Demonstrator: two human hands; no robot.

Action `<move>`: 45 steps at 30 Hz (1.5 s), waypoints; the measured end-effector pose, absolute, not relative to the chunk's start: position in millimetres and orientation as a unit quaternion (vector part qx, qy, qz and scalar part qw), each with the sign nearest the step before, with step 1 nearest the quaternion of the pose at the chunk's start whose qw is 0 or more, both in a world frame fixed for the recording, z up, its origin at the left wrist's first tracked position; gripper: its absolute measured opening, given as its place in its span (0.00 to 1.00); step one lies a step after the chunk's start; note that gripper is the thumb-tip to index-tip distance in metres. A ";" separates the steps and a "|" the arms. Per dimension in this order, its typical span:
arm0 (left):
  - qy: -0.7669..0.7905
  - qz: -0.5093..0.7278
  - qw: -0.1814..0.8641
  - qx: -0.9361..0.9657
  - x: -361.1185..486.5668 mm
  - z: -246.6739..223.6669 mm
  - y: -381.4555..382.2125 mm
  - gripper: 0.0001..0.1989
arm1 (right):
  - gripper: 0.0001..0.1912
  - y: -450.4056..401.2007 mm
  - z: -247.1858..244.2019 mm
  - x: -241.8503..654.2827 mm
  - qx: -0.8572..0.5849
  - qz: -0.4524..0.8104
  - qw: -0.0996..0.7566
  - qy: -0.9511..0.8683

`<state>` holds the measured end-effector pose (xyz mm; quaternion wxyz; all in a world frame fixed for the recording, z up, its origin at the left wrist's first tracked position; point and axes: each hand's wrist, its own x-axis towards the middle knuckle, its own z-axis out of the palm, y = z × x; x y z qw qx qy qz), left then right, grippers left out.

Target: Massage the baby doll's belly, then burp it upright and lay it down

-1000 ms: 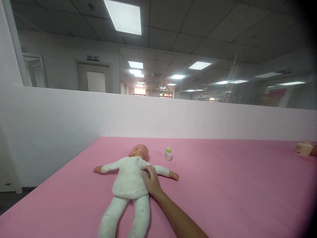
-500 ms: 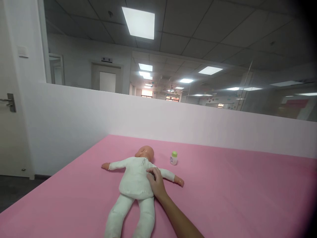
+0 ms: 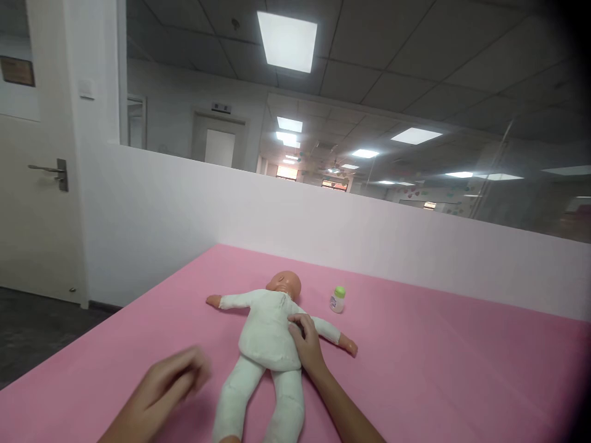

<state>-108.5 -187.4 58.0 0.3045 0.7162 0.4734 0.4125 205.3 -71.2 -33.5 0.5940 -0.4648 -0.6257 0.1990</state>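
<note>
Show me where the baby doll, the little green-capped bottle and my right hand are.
baby doll (image 3: 266,329), head view, on its white cloth torso.
green-capped bottle (image 3: 337,301), head view, on its white body below the cap.
right hand (image 3: 307,340), head view, on the back of the hand resting on the doll.

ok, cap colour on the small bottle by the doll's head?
Green cap on a white small bottle, beside the doll on the pink table; head view.

Doll (image 3: 268,335): on its back on the table (image 3: 438,369), head toward the wall (image 3: 323,227).
Bottle (image 3: 337,299): right of the doll's head, apart.
Right hand (image 3: 307,341): on the doll's chest.
Left hand (image 3: 161,387): left of the doll's legs.
Door (image 3: 28,184): far left.
</note>
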 end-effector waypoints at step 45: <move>0.518 0.398 0.224 0.723 -15.2 -12.4 -31.5 0.23 | 0.09 -106.5 -22.5 215.7 -0.544 0.131 0.489 -0.669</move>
